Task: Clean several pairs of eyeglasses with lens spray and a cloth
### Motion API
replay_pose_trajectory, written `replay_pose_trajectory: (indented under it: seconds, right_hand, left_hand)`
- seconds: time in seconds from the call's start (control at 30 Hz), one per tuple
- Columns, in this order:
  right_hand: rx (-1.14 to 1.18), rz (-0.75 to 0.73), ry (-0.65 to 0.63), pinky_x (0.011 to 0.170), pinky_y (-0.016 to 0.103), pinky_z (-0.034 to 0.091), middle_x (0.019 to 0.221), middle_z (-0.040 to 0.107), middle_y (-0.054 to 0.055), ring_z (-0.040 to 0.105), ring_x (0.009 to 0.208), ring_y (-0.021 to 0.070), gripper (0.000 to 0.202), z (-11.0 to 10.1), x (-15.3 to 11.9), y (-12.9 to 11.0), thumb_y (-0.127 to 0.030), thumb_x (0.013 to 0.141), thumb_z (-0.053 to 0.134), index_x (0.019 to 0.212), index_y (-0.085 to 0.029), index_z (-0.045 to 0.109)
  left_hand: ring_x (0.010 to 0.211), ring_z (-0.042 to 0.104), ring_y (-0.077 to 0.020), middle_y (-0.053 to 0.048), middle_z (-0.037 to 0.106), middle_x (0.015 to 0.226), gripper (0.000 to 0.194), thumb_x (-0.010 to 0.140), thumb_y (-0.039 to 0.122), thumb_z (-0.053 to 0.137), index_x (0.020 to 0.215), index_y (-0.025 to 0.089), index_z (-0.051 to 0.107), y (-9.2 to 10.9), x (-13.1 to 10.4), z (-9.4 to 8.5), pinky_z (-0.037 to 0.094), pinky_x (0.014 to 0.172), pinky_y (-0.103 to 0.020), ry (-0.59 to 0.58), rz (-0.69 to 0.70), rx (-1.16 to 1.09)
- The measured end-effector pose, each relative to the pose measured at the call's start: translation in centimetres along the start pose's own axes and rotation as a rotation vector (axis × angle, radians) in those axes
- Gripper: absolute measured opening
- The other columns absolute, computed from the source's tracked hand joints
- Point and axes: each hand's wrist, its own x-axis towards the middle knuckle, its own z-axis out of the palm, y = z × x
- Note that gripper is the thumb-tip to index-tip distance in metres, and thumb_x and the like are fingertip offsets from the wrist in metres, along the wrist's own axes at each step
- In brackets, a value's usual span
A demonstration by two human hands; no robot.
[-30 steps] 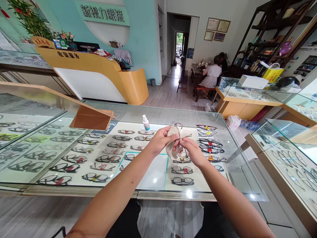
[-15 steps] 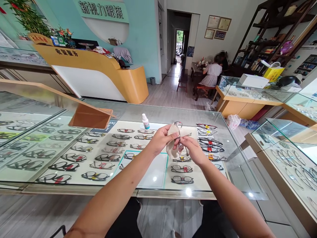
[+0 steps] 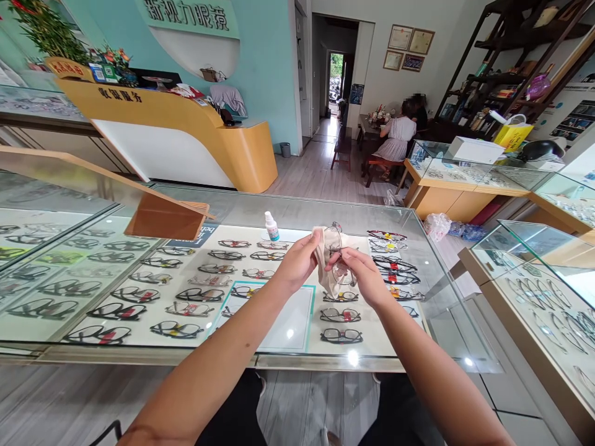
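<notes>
Above the glass display case [image 3: 288, 207], my left hand [image 3: 300, 263] is closed on a cream cloth [image 3: 329, 282], which hangs down beneath the fingers. My right hand [image 3: 365, 272] pinches a pair of thin-framed eyeglasses [image 3: 335, 230] around the middle of the frame. One lens stands up against the cloth and the other hangs lower, near the right fingers. Part of the frame is hidden by the fingers. A small white spray bottle [image 3: 271, 227] stands upright on the glass, left of my hands.
Rows of eyeglasses [image 3: 201, 294] lie inside the case under the glass. At the left, a wooden-framed stand [image 3: 162, 217] rests on top. A second glass case [image 3: 539, 310] is close on the right. Two people sit at a table [image 3: 369, 127] at the back.
My left thumb has lifted from the lens and moved left. The cloth has opened out and hangs looser, and the upper lens shows more clearly.
</notes>
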Motion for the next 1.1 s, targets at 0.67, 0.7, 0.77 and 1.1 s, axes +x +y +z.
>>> replay_pose_trajectory:
  seconds: [0.67,0.7,0.77,1.1]
  right_hand:
    - [-0.084,-0.216,0.205,0.119,0.041,0.041,0.125,0.062,0.007,0.055,0.133,0.0282,0.028,-1.7,0.7,0.2,-0.049,0.100,0.066,0.101,-0.029,0.085]
    - [-0.074,-0.204,0.202,0.117,0.041,0.042,0.125,0.062,0.008,0.055,0.132,0.0284,0.028,-1.7,0.7,0.2,-0.050,0.100,0.066,0.102,-0.029,0.085]
    - [-0.065,-0.178,0.194,0.113,0.040,0.046,0.125,0.063,0.008,0.057,0.129,0.0286,0.030,-1.5,0.6,0.2,-0.052,0.099,0.067,0.103,-0.028,0.085]
    - [-0.134,-0.226,0.117,0.110,0.038,0.044,0.121,0.066,0.006,0.062,0.121,0.0255,0.025,-1.1,0.3,-0.1,-0.045,0.103,0.067,0.110,-0.031,0.086]
  left_hand:
    - [0.074,0.062,-0.0154,-0.003,0.069,0.079,0.059,0.082,0.072,0.084,0.093,0.014,0.076,-0.8,-0.9,0.2,0.049,0.071,-0.027,-0.122,-0.212,0.164]
    - [0.073,0.061,-0.0154,-0.003,0.068,0.079,0.058,0.083,0.072,0.082,0.092,0.014,0.075,-0.9,-0.9,0.2,0.048,0.069,-0.027,-0.140,-0.205,0.178]
    - [0.072,0.059,-0.0157,-0.003,0.067,0.078,0.057,0.086,0.072,0.079,0.089,0.015,0.074,-1.2,-1.0,0.2,0.046,0.067,-0.028,-0.159,-0.188,0.200]
    - [0.066,0.058,-0.0140,-0.003,0.066,0.073,0.060,0.085,0.073,0.080,0.084,0.014,0.070,-1.6,-0.9,0.7,0.045,0.066,-0.027,-0.198,-0.169,0.209]
